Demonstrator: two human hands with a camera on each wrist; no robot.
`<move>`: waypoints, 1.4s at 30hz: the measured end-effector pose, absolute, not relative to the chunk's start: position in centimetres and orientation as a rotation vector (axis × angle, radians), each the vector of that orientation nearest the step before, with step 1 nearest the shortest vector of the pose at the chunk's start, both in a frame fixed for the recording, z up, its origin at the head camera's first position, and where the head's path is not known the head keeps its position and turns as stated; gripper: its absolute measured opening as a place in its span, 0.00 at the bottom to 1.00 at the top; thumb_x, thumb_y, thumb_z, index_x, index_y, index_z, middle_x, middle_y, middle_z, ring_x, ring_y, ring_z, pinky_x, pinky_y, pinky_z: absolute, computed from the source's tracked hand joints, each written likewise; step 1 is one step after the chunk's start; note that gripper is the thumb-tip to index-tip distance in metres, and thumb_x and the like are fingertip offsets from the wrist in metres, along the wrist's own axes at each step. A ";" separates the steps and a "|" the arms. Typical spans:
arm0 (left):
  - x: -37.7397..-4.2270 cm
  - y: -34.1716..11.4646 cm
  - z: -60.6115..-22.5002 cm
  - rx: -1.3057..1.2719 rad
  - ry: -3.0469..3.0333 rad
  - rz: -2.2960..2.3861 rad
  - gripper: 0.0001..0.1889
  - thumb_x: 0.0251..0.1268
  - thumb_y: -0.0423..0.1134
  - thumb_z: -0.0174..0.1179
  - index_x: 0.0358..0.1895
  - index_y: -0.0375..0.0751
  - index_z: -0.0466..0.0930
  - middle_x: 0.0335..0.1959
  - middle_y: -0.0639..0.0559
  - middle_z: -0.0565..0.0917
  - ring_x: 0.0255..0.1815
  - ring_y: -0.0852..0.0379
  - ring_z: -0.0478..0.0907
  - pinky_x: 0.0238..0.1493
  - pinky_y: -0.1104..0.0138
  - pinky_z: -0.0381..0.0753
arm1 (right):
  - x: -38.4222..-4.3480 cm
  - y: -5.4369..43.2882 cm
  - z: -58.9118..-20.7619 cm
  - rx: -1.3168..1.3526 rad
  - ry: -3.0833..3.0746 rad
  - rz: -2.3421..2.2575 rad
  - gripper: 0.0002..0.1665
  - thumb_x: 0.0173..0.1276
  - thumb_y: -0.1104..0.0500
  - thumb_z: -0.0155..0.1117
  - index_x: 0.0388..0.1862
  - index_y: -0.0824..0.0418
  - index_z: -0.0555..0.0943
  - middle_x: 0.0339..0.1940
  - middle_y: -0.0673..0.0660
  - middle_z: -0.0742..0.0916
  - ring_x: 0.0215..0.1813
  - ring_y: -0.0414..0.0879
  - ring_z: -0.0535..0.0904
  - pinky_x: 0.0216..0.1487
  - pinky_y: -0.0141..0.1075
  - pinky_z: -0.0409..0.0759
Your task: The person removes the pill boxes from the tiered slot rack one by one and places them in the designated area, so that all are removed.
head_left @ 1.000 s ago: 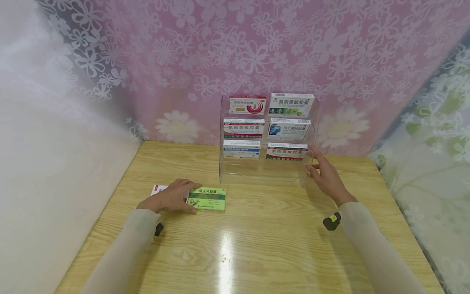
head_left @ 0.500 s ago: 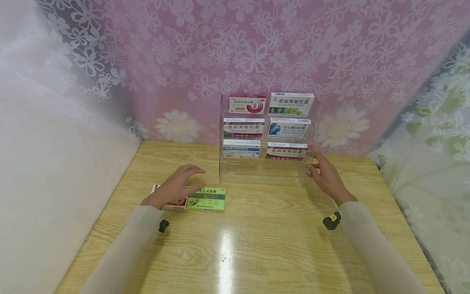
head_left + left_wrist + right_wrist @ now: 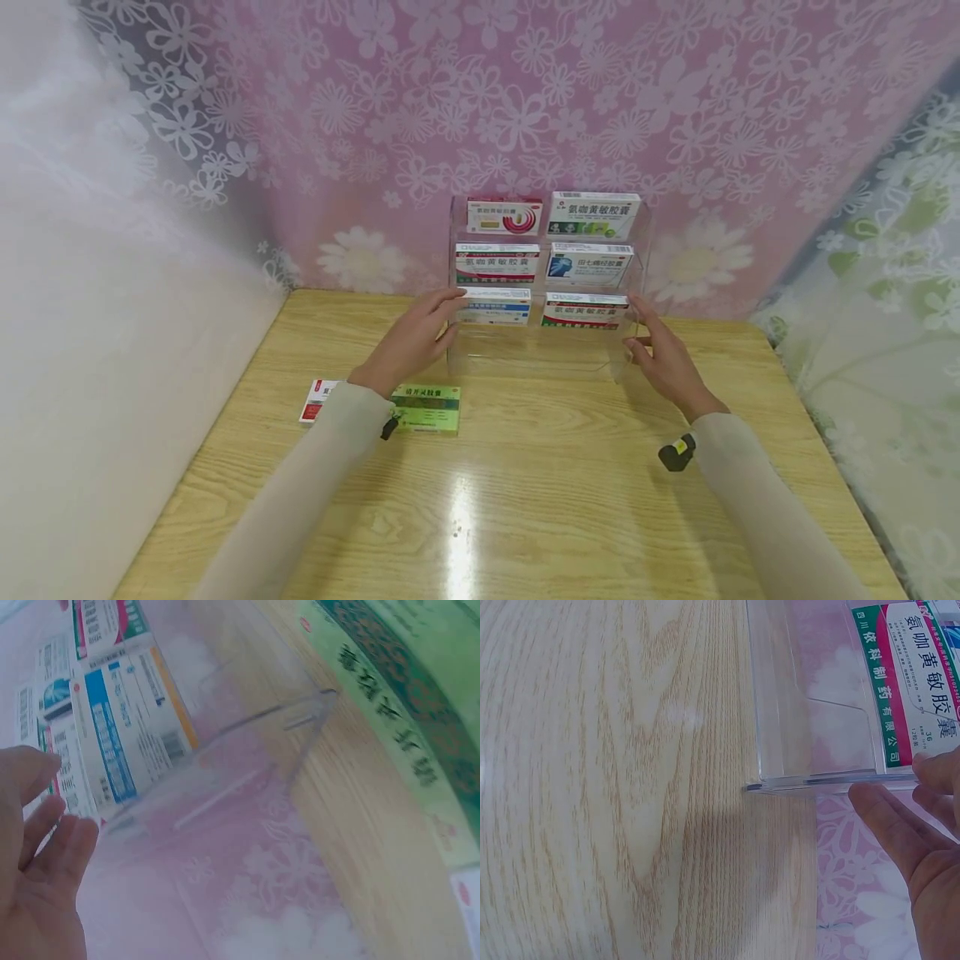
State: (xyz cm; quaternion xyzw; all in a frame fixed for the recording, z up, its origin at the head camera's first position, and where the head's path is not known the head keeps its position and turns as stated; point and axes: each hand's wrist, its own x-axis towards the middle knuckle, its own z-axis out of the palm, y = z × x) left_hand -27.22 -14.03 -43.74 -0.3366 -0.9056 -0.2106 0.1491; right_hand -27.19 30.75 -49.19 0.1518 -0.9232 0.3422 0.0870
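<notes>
Head: rack (image 3: 543, 354) upright, 12-1 o'clock, 6 boxes (image 3: 497, 265) in. L hand (image 3: 411, 342) at its 8-9 o'clock edge; green box (image 3: 427, 408) flat at its 7.

L wrist: thumb apart from fingers; contact unclear.

R wrist: R hand thumb/forefinger pinching rack side, approx. 4 o'clock.

Step prob. steadying rack; next move calls for light L grip, matching R.

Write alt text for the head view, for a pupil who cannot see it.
A person's left hand and right hand are at opposite sides of a clear rack holding six medicine boxes in three rows of two. A green box and a red-white box lie on the wooden table, partly hidden by the left arm.
</notes>
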 end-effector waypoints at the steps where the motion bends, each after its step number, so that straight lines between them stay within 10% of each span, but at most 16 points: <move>1: -27.3 -13.6 -43.5 -0.958 -2.609 -0.573 0.26 0.84 0.34 0.62 0.79 0.37 0.73 0.80 0.39 0.73 0.81 0.41 0.71 0.82 0.50 0.74 | -27.2 30.8 -49.2 0.453 -2.748 1.019 0.47 0.85 0.66 0.60 0.93 0.50 0.50 0.84 0.74 0.69 0.60 0.76 0.86 0.52 0.67 0.89; 11: -27.9 -9.8 -42.3 -0.738 -2.848 -0.285 0.28 0.85 0.29 0.55 0.83 0.38 0.67 0.82 0.42 0.72 0.84 0.44 0.68 0.85 0.55 0.68 | -27.1 30.7 -49.1 0.439 -2.761 1.030 0.47 0.86 0.64 0.59 0.93 0.48 0.49 0.84 0.74 0.69 0.62 0.76 0.85 0.52 0.67 0.89; 20: -29.4 -8.7 -43.1 -0.721 -2.709 -0.106 0.21 0.82 0.29 0.60 0.73 0.44 0.79 0.66 0.44 0.83 0.66 0.46 0.75 0.74 0.58 0.77 | -27.1 30.6 -49.3 0.460 -2.742 1.031 0.48 0.85 0.67 0.59 0.93 0.47 0.49 0.83 0.75 0.70 0.61 0.76 0.86 0.51 0.65 0.90; 42: -26.0 -12.9 -41.5 -0.994 -2.769 -1.204 0.19 0.80 0.38 0.67 0.69 0.44 0.83 0.63 0.50 0.87 0.59 0.52 0.84 0.63 0.58 0.88 | -27.0 30.5 -48.9 0.437 -2.761 1.005 0.46 0.86 0.66 0.59 0.93 0.52 0.50 0.82 0.77 0.70 0.61 0.77 0.85 0.53 0.68 0.88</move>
